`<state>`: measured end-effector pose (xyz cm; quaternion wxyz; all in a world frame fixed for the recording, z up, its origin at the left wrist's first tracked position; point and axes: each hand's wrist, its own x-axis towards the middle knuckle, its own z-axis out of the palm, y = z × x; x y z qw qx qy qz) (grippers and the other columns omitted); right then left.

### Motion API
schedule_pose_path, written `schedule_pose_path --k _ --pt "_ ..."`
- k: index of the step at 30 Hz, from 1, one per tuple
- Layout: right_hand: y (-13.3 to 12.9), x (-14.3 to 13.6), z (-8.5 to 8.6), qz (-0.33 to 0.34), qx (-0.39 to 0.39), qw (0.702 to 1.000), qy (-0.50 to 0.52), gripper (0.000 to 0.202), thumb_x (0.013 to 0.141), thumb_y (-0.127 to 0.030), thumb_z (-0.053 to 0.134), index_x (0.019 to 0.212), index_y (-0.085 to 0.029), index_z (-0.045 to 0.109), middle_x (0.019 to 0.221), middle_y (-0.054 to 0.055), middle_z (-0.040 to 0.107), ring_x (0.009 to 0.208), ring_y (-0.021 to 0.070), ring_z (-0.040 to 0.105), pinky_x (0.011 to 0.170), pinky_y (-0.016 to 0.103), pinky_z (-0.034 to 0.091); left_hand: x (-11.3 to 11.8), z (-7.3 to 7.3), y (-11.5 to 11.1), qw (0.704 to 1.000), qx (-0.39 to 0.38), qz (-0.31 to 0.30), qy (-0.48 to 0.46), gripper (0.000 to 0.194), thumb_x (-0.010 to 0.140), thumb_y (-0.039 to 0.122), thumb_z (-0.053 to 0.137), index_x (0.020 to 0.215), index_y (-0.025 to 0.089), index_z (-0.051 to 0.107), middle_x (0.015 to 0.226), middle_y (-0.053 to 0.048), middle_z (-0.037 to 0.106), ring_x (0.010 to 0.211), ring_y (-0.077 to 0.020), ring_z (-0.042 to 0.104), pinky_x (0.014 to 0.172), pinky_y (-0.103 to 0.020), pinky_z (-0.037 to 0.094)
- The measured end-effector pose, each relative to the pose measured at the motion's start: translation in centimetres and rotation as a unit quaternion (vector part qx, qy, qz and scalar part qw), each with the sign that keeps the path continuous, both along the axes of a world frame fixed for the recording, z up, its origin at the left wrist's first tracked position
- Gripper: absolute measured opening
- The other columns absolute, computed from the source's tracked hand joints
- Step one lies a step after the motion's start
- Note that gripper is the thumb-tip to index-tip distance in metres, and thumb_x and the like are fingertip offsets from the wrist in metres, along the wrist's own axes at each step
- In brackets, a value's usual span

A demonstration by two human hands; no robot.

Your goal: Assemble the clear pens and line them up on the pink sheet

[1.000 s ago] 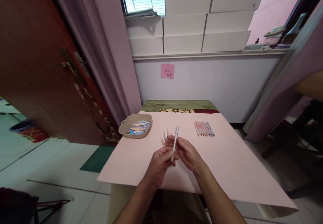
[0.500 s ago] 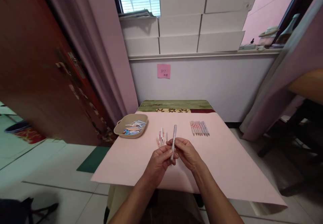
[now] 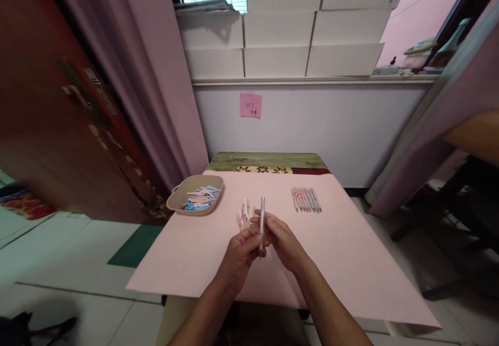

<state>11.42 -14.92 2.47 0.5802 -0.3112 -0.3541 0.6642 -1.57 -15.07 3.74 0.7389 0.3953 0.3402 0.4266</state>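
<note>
In front of me a slim, pale silvery pen (image 3: 262, 208) stands nearly upright, its tip pointing down. My left hand (image 3: 241, 255) pinches its lower part between thumb and fingers. Around the pen's middle, my right hand (image 3: 285, 239) has its fingers curled behind the barrel, partly hidden by it. Just beyond my hands several loose pens or pen parts (image 3: 245, 212) lie on the pink table cover (image 3: 331, 263), some covered by my fingers. To the right, several similar pens (image 3: 306, 199) form a neat side-by-side row with tips toward me.
A beige basket (image 3: 175, 200) with several pen parts stands at the table's left back. Behind the table is a pale wall with a pink note (image 3: 250, 105), and white boxes (image 3: 278, 29) are stacked above. A brown door (image 3: 50, 128) is on the left.
My view has shifted slightly, so the scene sits a little differently in it. The pen remains in my hands and is now more upright, and my right fingers have shifted slightly along it.
</note>
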Motion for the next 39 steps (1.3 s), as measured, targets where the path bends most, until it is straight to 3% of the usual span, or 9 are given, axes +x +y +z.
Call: schedule_pose_path --k 4,11,15,20,27,29,32,36,39 --pt "1.0 0.4 -0.5 0.043 -0.016 0.999 0.007 0.042 0.077 -0.050 0.068 0.096 -0.013 0.071 0.050 -0.004 0.048 0.043 0.0080 0.040 0.040 0.021 0.038 0.0 -0.4 1.3 0.999 -0.014 -0.042 0.010 0.022 0.072 0.030 0.073 0.085 0.013 0.072 0.074 -0.006 0.067 0.061 -0.0117 0.054 0.063 -0.027 0.042" --pt "3.8 0.2 -1.4 -0.043 -0.043 0.997 -0.045 0.030 0.069 -0.039 0.077 0.062 -0.012 0.066 0.051 -0.002 0.054 0.042 0.0080 0.045 0.041 0.021 0.035 0.4 -1.2 4.1 0.992 0.030 0.019 0.120 0.020 0.070 0.031 0.073 0.077 0.012 0.073 0.065 -0.006 0.067 0.062 -0.0142 0.056 0.063 -0.027 0.043" --pt "5.3 -0.3 -1.8 -0.068 -0.079 0.991 -0.086 0.033 0.069 -0.042 0.077 0.063 -0.012 0.065 0.046 -0.003 0.052 0.041 0.0089 0.045 0.041 0.022 0.035 0.4 -2.0 5.7 0.992 0.018 0.029 0.124 0.020 0.069 0.032 0.073 0.076 0.013 0.073 0.065 -0.004 0.066 0.062 -0.0134 0.055 0.061 -0.025 0.043" --pt "6.1 0.0 -2.0 -0.101 -0.101 0.984 -0.103 0.035 0.066 -0.044 0.078 0.080 -0.013 0.068 0.062 0.000 0.061 0.053 0.0105 0.052 0.049 0.023 0.042 0.1 -2.5 7.5 0.994 -0.019 0.015 0.105 0.027 0.069 0.036 0.073 0.083 0.013 0.073 0.066 -0.004 0.067 0.056 -0.0121 0.054 0.057 -0.026 0.044" --pt "6.9 2.0 -3.0 -0.131 -0.117 0.972 -0.154 0.034 0.071 -0.049 0.072 0.074 -0.015 0.066 0.061 0.000 0.061 0.056 0.0122 0.056 0.060 0.026 0.047 1.2 -4.1 9.8 0.988 0.016 -0.026 0.152 0.032 0.064 0.040 0.076 0.082 0.014 0.071 0.061 -0.003 0.065 0.053 -0.0117 0.055 0.053 -0.023 0.044" --pt "7.8 4.9 -3.6 -0.183 -0.150 0.940 -0.247 0.036 0.073 -0.052 0.068 0.080 -0.016 0.067 0.068 0.002 0.065 0.059 0.0128 0.058 0.062 0.027 0.048 0.6 -4.7 10.3 0.982 0.030 -0.009 0.185 0.035 0.065 0.042 0.076 0.085 0.015 0.071 0.064 -0.003 0.066 0.057 -0.0132 0.057 0.055 -0.024 0.046" --pt "9.2 12.1 -4.0 -0.270 -0.200 0.798 -0.501 0.035 0.077 -0.049 0.059 0.081 -0.016 0.070 0.065 0.003 0.065 0.059 0.0156 0.059 0.059 0.026 0.047 -1.7 -5.9 10.9 0.974 0.035 0.041 0.222 0.041 0.065 0.047 0.074 0.091 0.016 0.070 0.073 -0.004 0.069 0.061 -0.0148 0.060 0.059 -0.025 0.050" --pt "10.5 21.1 -4.3 -0.340 -0.245 0.690 -0.591 0.031 0.073 -0.043 0.062 0.088 -0.018 0.073 0.077 0.009 0.069 0.078 0.0234 0.064 0.066 0.029 0.045 -6.0 -7.5 11.5 0.964 0.034 0.086 0.249 0.045 0.064 0.053 0.072 0.090 0.016 0.069 0.076 -0.005 0.071 0.062 -0.0156 0.061 0.059 -0.025 0.051" --pt "11.3 23.4 -5.2 -0.346 -0.263 0.642 -0.632 0.030 0.071 -0.042 0.062 0.088 -0.021 0.075 0.083 0.009 0.072 0.085 0.0252 0.065 0.069 0.029 0.044 -8.1 -8.0 11.5 0.955 -0.005 0.113 0.276 0.053 0.056 0.058 0.074 0.088 0.016 0.069 0.078 -0.007 0.073 0.062 -0.0181 0.063 0.059 -0.028 0.053"
